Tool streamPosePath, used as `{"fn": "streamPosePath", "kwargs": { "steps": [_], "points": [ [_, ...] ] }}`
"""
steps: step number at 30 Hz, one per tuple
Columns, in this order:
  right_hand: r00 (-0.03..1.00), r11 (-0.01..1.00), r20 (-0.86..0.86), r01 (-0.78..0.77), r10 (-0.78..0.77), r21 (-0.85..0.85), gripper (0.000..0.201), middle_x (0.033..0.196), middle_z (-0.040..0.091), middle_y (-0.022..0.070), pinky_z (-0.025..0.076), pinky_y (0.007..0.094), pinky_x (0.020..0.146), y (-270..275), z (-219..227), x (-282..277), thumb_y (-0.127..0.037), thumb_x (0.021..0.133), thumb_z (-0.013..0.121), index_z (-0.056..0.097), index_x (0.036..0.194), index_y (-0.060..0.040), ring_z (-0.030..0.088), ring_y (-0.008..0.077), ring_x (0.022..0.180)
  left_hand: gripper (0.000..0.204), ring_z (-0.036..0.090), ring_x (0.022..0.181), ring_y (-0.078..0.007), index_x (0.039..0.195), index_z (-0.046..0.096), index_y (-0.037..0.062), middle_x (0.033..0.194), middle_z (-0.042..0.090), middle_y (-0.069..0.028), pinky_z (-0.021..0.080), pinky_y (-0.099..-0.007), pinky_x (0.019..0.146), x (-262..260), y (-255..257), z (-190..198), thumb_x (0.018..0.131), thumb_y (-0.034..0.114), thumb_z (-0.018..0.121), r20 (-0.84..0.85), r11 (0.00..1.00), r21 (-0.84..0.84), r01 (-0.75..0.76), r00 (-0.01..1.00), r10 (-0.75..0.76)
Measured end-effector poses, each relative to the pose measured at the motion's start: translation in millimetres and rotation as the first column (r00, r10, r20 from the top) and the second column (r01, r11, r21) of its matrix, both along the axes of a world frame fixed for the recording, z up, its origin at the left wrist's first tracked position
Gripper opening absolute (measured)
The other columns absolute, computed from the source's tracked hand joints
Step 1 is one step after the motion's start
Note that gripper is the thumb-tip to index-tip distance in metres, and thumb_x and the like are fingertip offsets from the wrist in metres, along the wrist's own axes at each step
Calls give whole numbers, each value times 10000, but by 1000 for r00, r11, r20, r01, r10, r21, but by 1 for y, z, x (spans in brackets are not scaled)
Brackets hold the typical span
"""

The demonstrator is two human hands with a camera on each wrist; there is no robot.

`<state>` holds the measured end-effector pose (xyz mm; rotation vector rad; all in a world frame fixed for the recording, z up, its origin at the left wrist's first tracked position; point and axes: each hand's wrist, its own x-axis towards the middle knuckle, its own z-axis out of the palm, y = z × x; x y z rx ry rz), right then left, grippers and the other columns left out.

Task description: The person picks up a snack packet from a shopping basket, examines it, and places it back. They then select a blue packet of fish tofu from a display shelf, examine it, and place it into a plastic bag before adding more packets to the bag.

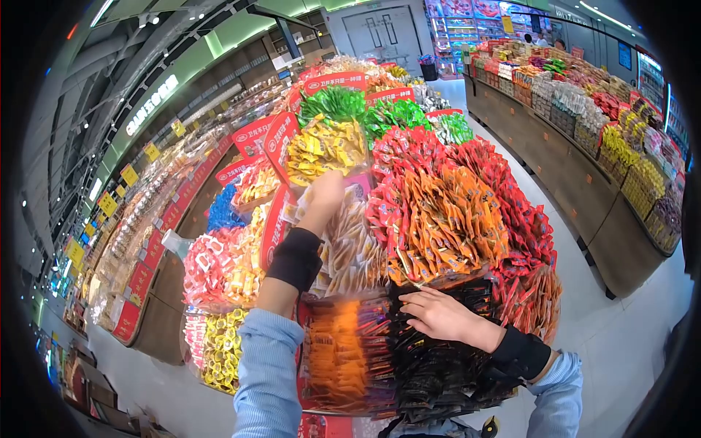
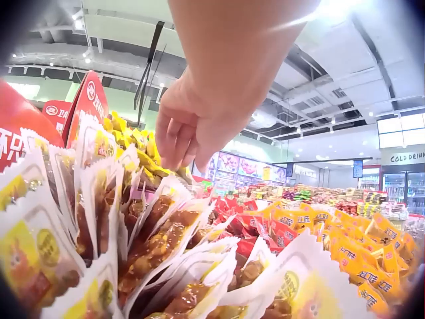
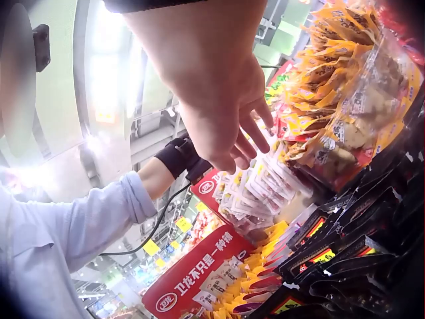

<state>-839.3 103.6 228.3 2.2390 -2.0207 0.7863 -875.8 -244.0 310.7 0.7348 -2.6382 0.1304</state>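
Note:
My left hand [image 1: 326, 191] reaches over the white-edged snack packets [image 1: 354, 244], near the front of the yellow packets [image 1: 325, 150]. In the left wrist view its loosely bent fingers [image 2: 174, 143] point down close over the packet tops, with nothing seen between them. My right hand [image 1: 442, 315] hovers palm down above the black packets [image 1: 445, 372], fingertips close to the front edge of the orange packets [image 1: 445, 226]. The right wrist view shows its fingers [image 3: 255, 136] slightly spread and holding nothing.
Orange-and-purple packets [image 1: 339, 354] fill the bin at the near left. Red packets [image 1: 511, 204] heap up on the right, and red sign boards [image 1: 280, 146] stand between bins on the left. Another long display counter [image 1: 562, 182] runs beyond the aisle.

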Motion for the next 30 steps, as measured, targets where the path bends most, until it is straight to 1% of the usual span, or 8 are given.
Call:
{"fn": "streamPosePath", "kwargs": {
  "steps": [7, 14, 22, 24, 25, 28, 29, 30],
  "points": [
    [1000, 999, 25, 2, -1, -40, 253, 1120, 505, 111, 328, 363, 957, 2, -2, -9, -182, 782, 551, 531, 990, -39, 464, 259, 1066, 191, 591, 776, -343, 765, 621, 19, 797, 606, -200, 467, -419, 674, -22, -4, -12, 724, 203, 591, 109, 1000, -15, 24, 994, -22],
    [999, 998, 29, 37, -35, -54, 262, 1125, 504, 107, 336, 369, 952, 14, -2, -19, -180, 783, 549, 534, 999, -34, 485, 256, 1036, 195, 592, 740, -365, 729, 622, -3, 756, 596, -225, 470, -442, 650, -25, -20, -11, 724, 158, 511, 17, 999, 9, 36, 999, -36],
    [996, 995, 84, 32, -24, -95, 236, 1100, 517, 116, 343, 382, 941, 14, 12, -19, -166, 778, 556, 539, 969, -29, 486, 286, 1025, 221, 585, 672, -369, 825, 592, -10, 730, 593, -213, 466, -436, 594, 8, -11, 36, 759, 189, 522, -326, 996, -85, 6, 945, -33],
    [988, 992, 153, 37, -19, -117, 224, 1086, 526, 119, 356, 378, 922, 13, 17, -20, -149, 771, 565, 546, 954, -21, 495, 288, 1007, 210, 590, 620, -297, 814, 586, -10, 688, 597, -171, 467, -387, 560, 27, -3, 51, 773, 190, 537, -387, 993, -44, 111, 914, -120],
    [970, 991, 242, 31, 1, -128, 213, 1071, 532, 125, 383, 371, 886, 11, 20, -20, -126, 761, 575, 550, 936, -8, 499, 298, 993, 207, 593, 594, -261, 808, 583, -10, 667, 599, -149, 468, -362, 543, 36, 4, 60, 780, 191, 545, -421, 986, -27, 165, 893, -161],
    [841, 991, 541, 56, 19, -123, 232, 1034, 548, 120, 417, 325, 835, 3, 26, -19, -84, 787, 561, 535, 996, 10, 537, 254, 961, 194, 563, 579, -106, 806, 577, -4, 630, 588, -59, 453, -260, 514, 70, 36, 80, 799, 190, 561, -373, 886, 356, 298, 914, -158],
    [597, 990, 801, 67, 57, -120, 236, 1013, 557, 99, 430, 302, 807, -4, 16, -17, -80, 812, 549, 525, 1030, 7, 543, 185, 947, 184, 531, 610, -21, 834, 574, 14, 659, 579, 3, 437, -188, 504, 82, 47, 83, 814, 197, 565, -314, 786, 555, 272, 943, -105],
    [520, 990, 854, 112, 17, -88, 264, 1003, 555, 81, 446, 275, 777, -7, 22, -15, -81, 821, 552, 503, 1069, -7, 530, 134, 926, 183, 535, 612, -25, 845, 572, 19, 675, 582, 5, 440, -186, 505, 94, 59, 81, 815, 199, 566, -347, 687, 630, 361, 923, -166]
  ]
}}
